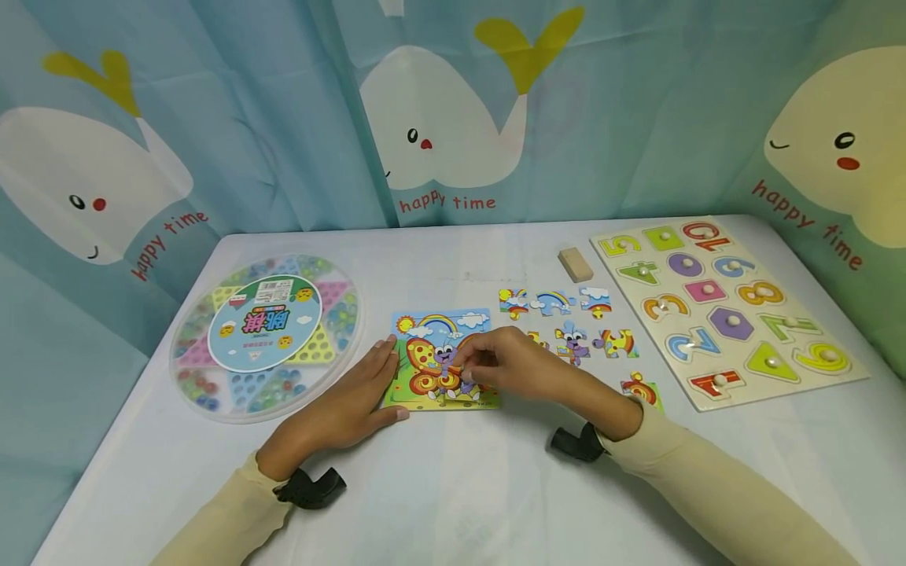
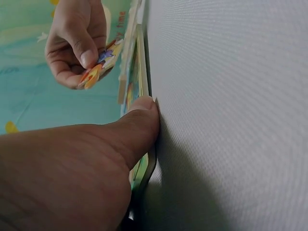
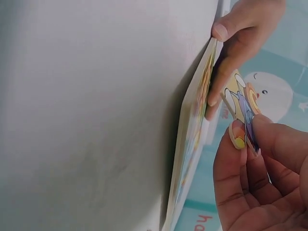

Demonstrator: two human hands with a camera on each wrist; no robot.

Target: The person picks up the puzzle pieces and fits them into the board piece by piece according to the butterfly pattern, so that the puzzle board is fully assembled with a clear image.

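A butterfly puzzle board (image 1: 418,399) lies on the white table in the head view. My left hand (image 1: 354,401) rests along its left side with the fingers extended, the thumb near the lower left corner; in the left wrist view that thumb (image 2: 142,118) lies at the board's edge. Over the right part of the board, my right hand (image 1: 520,365) pinches a puzzle piece (image 3: 244,106) between thumb and fingers. The right wrist view shows the piece raised off the board and tilted, with purple, yellow and orange print. The right hand hides part of the butterfly picture.
Several loose puzzle pieces (image 1: 596,302) lie right of the board, one partly behind the right hand. A wooden block (image 1: 576,265) sits beyond them. At the right lies a number-and-shape peg board (image 1: 679,314); at the left, a round Chinese checkers set (image 1: 265,322).
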